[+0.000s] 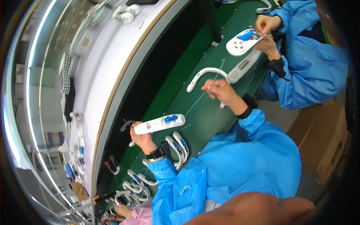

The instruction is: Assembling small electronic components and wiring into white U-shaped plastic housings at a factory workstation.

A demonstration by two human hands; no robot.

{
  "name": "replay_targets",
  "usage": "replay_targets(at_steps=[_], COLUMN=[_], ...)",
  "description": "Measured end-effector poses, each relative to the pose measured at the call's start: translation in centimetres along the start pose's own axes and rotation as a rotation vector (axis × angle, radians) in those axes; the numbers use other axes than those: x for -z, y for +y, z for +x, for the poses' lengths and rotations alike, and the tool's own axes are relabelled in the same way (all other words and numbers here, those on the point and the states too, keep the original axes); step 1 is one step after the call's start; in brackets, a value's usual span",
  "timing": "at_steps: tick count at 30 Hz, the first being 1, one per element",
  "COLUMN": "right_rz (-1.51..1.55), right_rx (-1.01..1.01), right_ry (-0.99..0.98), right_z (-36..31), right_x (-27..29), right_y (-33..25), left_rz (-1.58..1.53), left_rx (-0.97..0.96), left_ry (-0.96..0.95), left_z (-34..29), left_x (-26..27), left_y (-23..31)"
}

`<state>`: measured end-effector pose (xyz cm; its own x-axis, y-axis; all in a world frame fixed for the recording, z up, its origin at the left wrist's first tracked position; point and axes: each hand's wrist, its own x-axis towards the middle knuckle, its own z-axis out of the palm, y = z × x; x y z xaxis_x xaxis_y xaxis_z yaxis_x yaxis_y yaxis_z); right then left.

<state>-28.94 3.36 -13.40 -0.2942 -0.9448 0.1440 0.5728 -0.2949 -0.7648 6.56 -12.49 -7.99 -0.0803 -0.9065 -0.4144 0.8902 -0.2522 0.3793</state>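
My left hand (pixel 143 139) grips one end of a long white plastic housing (pixel 159 125), tilted over the green bench. A blue block (pixel 171 119) and thin wires lie inside the housing. From its far end a thin pale wire (pixel 197 100) runs up to my right hand (pixel 221 92), which pinches it between the fingertips. The wire's free end stands up past my fingers. Just beyond my right hand lies a curved white arm-shaped part (pixel 205 72), joined to or touching a grey-white oblong part (pixel 244 66).
At the right, a co-worker in blue handles a white lamp-like shell (pixel 242 42). White curved pieces with blue inserts (pixel 178 148) lie near my left wrist, several more (pixel 137 183) farther down the green bench (pixel 204 122). A pink-sleeved person (pixel 137 215) works there. A white shelf (pixel 123 56) runs alongside.
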Motion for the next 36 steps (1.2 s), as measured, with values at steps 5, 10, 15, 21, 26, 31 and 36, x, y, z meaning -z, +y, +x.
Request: replay_targets(at_steps=[5, 10, 15, 21, 26, 31, 36], right_rz=[0.064, -0.105, -0.720, -1.062, -1.130, -1.212, -1.256], right_rx=[-0.066, -0.019, 0.002, 0.272, 0.354, 0.283, 0.273], right_ry=[-0.044, 0.037, -0.360, -0.631, -0.639, -0.677, -0.683], right_z=[-0.1, 0.1, -0.6, -1.9, -1.8, -1.4, -1.4], right_x=[-2.2, -3.7, -7.7, -11.9, -14.2, -15.5, -16.0], right_y=[-2.2, -4.0, -2.3, 3.1, 4.1, 4.2, 4.5], left_rz=[-0.049, 0.017, -0.126, -0.191, -0.111, -0.050, -0.054], left_rx=[-0.044, -0.175, -0.157, -0.085, -0.013, -0.023, -0.016], left_ry=[0.122, 0.139, 0.200, 0.105, 0.044, 0.036, 0.060], left_z=[0.3, -0.2, -0.5, -0.7, -2.6, -3.9, -4.0], left_x=[2.1, 3.6, 2.3, 2.9, 1.7, 0.7, 0.5], left_y=[1.1, 1.8, 0.6, 0.0, -1.4, -2.7, -2.7])
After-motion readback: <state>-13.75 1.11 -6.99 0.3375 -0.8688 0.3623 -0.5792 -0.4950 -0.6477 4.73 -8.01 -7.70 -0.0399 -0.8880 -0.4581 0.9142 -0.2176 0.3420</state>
